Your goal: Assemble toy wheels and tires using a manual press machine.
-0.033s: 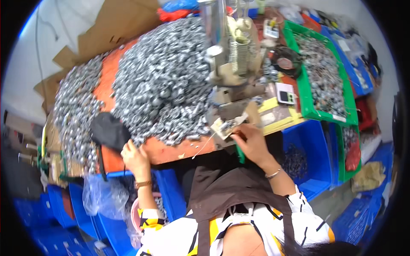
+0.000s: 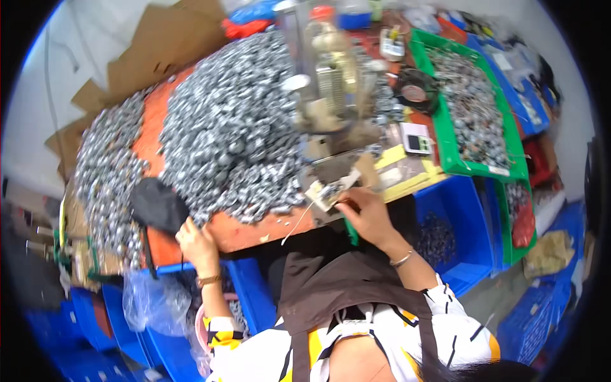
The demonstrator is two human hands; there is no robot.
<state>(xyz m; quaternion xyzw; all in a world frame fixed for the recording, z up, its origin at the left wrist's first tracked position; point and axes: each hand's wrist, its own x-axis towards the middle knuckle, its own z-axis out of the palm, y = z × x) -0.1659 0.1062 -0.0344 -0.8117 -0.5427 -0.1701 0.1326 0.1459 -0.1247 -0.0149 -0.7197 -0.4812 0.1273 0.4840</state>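
A big heap of small grey metal parts (image 2: 235, 134) covers an orange table (image 2: 242, 232). My right hand (image 2: 368, 215) reaches to the front plate (image 2: 328, 190) of a small bench press (image 2: 331, 95), its fingertips pinched on a small metal part there. At the table's front left edge rests my left hand (image 2: 197, 245), fingers curled, touching a black cloth (image 2: 158, 205) that lies against the heap. Whether it grips anything is hidden.
A green tray (image 2: 445, 149) full of metal parts stands to the right, with a small white device (image 2: 417, 140) and a tape roll (image 2: 415, 90) beside it. Blue bins (image 2: 458, 210) sit below the table's edge. Cardboard (image 2: 159, 44) lines the far left.
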